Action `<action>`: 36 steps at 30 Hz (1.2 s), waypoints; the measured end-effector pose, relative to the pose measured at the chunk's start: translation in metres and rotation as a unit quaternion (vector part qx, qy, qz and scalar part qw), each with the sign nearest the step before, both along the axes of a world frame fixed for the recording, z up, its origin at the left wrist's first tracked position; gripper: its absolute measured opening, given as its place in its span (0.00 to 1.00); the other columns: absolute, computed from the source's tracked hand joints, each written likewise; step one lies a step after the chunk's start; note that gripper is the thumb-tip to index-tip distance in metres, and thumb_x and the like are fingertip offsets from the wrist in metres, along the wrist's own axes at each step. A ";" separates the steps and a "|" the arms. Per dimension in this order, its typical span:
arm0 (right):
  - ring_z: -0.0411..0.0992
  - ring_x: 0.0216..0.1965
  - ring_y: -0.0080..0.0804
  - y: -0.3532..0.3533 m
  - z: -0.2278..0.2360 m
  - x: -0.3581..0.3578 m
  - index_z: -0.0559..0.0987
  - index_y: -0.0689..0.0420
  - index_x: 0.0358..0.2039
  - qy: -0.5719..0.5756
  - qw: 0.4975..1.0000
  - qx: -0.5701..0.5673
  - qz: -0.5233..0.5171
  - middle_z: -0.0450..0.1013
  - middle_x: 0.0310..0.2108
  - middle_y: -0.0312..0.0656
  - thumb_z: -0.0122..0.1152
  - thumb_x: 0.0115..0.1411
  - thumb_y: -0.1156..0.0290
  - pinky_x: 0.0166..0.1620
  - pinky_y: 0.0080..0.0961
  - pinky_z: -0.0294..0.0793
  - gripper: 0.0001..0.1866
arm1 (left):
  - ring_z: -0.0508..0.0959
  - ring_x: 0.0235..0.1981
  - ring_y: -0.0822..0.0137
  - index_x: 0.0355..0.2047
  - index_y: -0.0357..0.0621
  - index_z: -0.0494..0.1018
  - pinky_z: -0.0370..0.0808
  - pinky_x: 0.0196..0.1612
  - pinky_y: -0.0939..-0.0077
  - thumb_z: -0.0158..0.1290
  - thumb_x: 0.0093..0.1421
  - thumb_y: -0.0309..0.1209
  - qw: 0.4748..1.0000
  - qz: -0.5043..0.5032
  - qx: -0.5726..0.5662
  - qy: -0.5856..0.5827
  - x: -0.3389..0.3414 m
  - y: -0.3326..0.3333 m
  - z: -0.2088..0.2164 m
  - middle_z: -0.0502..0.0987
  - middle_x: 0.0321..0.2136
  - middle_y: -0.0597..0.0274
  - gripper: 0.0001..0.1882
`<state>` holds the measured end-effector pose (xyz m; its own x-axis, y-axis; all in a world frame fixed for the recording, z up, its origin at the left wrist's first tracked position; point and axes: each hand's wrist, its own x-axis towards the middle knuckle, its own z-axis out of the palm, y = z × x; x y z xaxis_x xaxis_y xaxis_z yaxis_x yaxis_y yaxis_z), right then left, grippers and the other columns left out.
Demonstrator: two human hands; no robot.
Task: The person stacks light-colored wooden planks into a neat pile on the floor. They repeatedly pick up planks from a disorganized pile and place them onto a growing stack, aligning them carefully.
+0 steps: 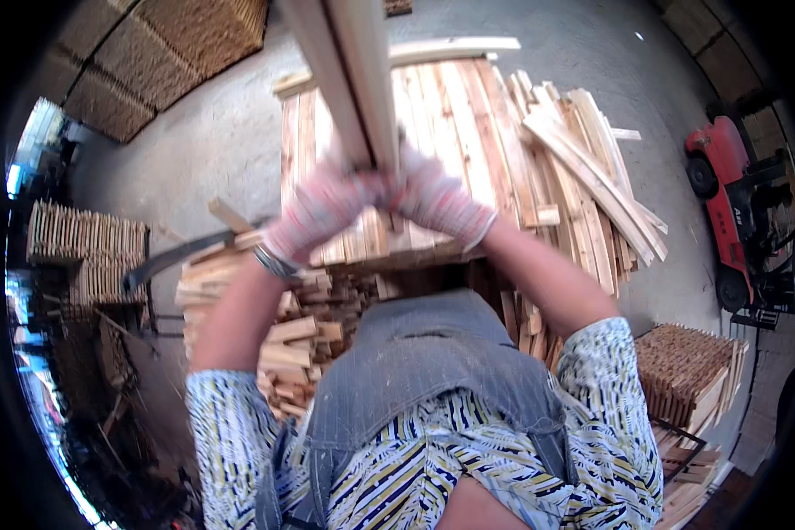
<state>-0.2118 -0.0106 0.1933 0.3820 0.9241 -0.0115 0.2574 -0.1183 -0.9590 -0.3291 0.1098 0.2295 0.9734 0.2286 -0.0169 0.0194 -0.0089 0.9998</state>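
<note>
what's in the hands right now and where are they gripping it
Both gloved hands, left hand and right hand, clasp a bundle of long pale wooden slats at its near, lower end; the rest runs up out of view.

Hands: left hand (pixel 316 210) and right hand (pixel 437 199) side by side, both on the boards (pixel 349 71) rising ahead.
Behind the hands: plank stack (pixel 450 124), loose slats (pixel 583 159) on its right part.
Lower left: offcut pile (pixel 283 327).
Far right: forklift (pixel 738 203).
Near right: slat bundle (pixel 689 371).
</note>
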 end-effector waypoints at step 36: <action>0.60 0.66 0.58 -0.304 -0.149 0.249 0.48 0.54 0.72 -0.319 0.758 -0.531 -0.207 0.57 0.66 0.60 0.86 0.28 0.56 0.66 0.41 0.66 0.73 | 0.77 0.41 0.59 0.48 0.49 0.72 0.73 0.47 0.63 0.52 0.54 0.33 0.726 0.008 0.677 0.116 0.014 -0.008 -0.164 0.76 0.35 0.60 0.19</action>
